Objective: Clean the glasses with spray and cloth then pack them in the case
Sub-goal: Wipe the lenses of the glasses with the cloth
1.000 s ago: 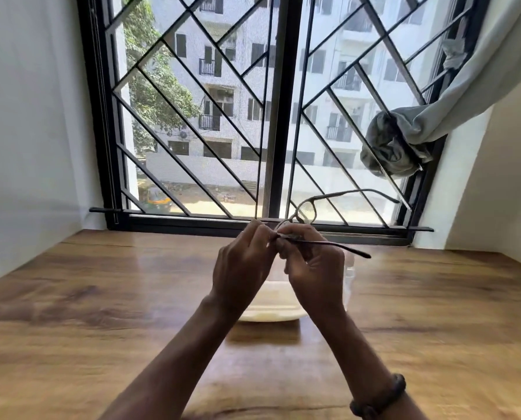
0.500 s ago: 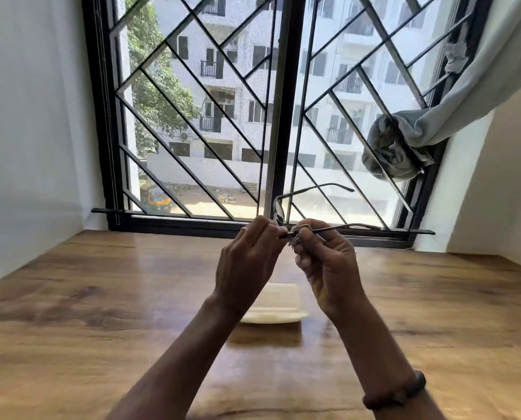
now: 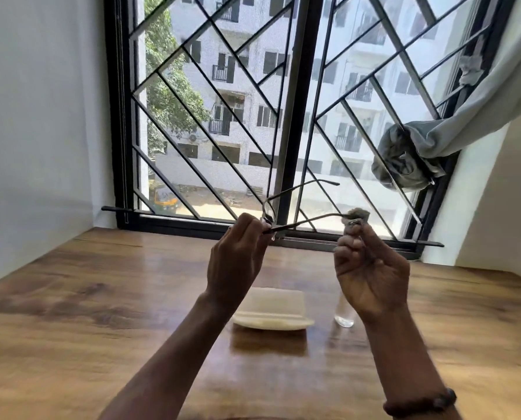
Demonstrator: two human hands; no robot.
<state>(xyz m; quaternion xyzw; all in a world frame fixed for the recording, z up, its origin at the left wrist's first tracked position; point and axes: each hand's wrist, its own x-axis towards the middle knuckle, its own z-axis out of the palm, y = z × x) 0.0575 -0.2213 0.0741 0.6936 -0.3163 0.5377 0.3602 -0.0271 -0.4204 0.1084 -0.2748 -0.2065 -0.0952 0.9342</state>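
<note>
Thin dark-framed glasses [image 3: 301,221] are held up in front of the window, both temples unfolded toward the right. My left hand [image 3: 238,262] pinches the frame at its front, near the hinge. My right hand [image 3: 371,268] pinches a small grey cloth [image 3: 356,215] around the tip of the lower temple. A cream-coloured glasses case [image 3: 272,309] lies on the wooden table [image 3: 101,313] below the hands. A small clear spray bottle [image 3: 344,312] stands right of the case, partly hidden by my right wrist.
A barred window [image 3: 283,116] fills the back, its sill just behind the hands. A knotted grey curtain [image 3: 404,159] hangs at the right. White walls close in the table on the left and right.
My right hand has slid the cloth rightward along the lower temple, from near the hinge to its tip, and the hands have moved apart. The spray bottle has come into sight.
</note>
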